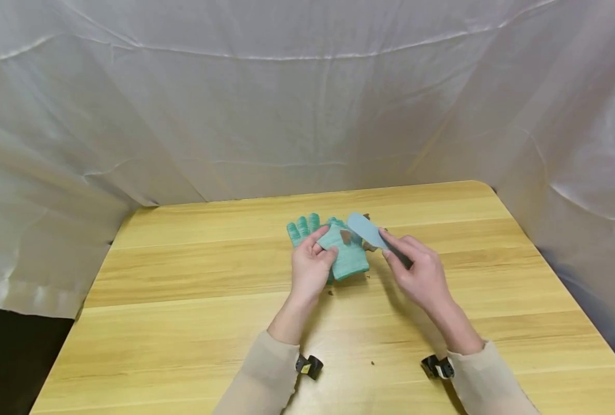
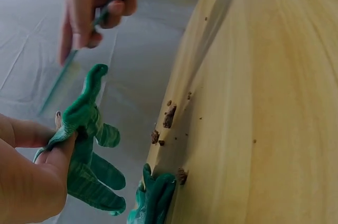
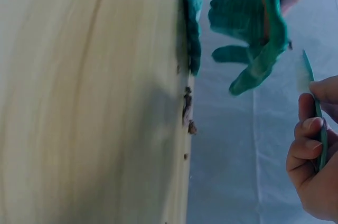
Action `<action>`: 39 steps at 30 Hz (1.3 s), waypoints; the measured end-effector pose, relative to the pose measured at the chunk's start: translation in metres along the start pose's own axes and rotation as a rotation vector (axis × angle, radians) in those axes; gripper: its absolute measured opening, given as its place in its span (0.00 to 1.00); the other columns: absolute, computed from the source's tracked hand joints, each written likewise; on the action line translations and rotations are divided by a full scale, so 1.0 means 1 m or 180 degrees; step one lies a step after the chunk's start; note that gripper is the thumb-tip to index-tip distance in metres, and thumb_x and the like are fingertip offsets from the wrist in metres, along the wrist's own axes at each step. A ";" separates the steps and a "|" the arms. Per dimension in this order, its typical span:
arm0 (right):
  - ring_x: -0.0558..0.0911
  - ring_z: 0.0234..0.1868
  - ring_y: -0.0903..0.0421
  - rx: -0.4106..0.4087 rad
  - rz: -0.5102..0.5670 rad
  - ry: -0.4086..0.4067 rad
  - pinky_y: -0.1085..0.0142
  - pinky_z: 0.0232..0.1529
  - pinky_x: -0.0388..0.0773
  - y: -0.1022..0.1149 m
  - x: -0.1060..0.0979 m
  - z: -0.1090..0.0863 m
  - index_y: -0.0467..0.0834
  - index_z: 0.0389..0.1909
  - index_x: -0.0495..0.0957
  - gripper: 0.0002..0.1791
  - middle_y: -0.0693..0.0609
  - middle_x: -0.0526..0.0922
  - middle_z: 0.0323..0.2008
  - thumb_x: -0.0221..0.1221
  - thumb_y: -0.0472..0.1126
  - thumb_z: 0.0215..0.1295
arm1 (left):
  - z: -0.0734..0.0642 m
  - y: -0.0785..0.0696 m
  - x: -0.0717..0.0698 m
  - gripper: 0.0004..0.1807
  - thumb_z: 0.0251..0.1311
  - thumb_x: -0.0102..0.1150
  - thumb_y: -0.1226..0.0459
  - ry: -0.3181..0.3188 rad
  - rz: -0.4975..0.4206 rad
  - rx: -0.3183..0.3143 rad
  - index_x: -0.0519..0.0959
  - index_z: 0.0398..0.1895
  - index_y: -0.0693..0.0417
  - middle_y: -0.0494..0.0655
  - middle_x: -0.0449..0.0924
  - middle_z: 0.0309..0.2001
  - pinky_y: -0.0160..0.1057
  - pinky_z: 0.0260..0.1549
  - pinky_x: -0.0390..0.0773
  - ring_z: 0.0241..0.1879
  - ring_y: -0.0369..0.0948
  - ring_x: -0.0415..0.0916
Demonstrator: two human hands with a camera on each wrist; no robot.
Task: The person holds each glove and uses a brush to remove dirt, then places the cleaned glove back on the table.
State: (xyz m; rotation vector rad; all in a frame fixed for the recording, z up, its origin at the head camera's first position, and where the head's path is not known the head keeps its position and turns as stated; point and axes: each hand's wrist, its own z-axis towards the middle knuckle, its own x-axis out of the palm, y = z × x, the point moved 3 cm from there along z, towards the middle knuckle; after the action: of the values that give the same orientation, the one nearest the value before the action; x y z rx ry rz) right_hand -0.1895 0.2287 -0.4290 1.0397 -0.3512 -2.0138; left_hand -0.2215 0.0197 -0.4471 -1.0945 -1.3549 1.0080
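While left fingers (image 1: 316,236) pinch its edge, one glove (image 1: 351,260) hangs aloft.

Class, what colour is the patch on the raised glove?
The patch on the raised glove is brown; it shows best in the head view.

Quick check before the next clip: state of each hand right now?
Left hand: closed, pinching a green knit glove.
Right hand: closed, holding a brush.

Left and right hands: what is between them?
In the head view, between left hand and right hand are a green glove with a brown patch, the flat end of a bluish tool, and brown bits on the table.
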 end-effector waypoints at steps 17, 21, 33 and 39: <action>0.68 0.22 0.65 0.0037 -0.0032 0.0243 0.72 0.21 0.69 -0.002 0.008 -0.004 0.41 0.62 0.83 0.24 0.47 0.88 0.39 0.68 0.29 0.64 | -0.002 -0.003 0.001 0.31 0.67 0.59 0.76 0.0166 -0.0359 -0.0206 0.71 0.74 0.55 0.42 0.75 0.30 0.28 0.30 0.73 0.27 0.33 0.66; 0.67 0.21 0.65 0.0042 -0.0074 0.0225 0.72 0.20 0.68 -0.003 0.006 -0.003 0.41 0.62 0.83 0.24 0.48 0.88 0.38 0.67 0.28 0.64 | -0.002 -0.002 -0.001 0.31 0.68 0.59 0.76 0.0140 -0.0361 -0.0172 0.70 0.74 0.56 0.41 0.72 0.29 0.28 0.30 0.72 0.26 0.33 0.64; 0.67 0.21 0.64 0.0115 -0.0218 0.0147 0.71 0.20 0.66 -0.011 0.004 -0.003 0.40 0.61 0.83 0.24 0.46 0.88 0.38 0.68 0.27 0.63 | -0.002 -0.001 -0.006 0.30 0.68 0.59 0.75 0.0044 -0.0333 -0.0136 0.72 0.74 0.55 0.39 0.68 0.26 0.29 0.31 0.71 0.25 0.33 0.62; 0.67 0.23 0.64 0.0053 -0.0090 0.0048 0.75 0.22 0.64 -0.007 0.002 -0.002 0.40 0.61 0.83 0.24 0.48 0.87 0.35 0.68 0.26 0.63 | -0.002 0.002 -0.001 0.30 0.66 0.58 0.77 0.0052 -0.0183 -0.0003 0.73 0.72 0.59 0.40 0.70 0.26 0.27 0.25 0.68 0.22 0.32 0.60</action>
State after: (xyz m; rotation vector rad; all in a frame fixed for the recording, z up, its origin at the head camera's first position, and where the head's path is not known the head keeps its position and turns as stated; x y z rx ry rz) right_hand -0.1925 0.2318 -0.4357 1.0753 -0.3477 -2.0302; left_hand -0.2189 0.0194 -0.4490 -1.0564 -1.3661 0.9547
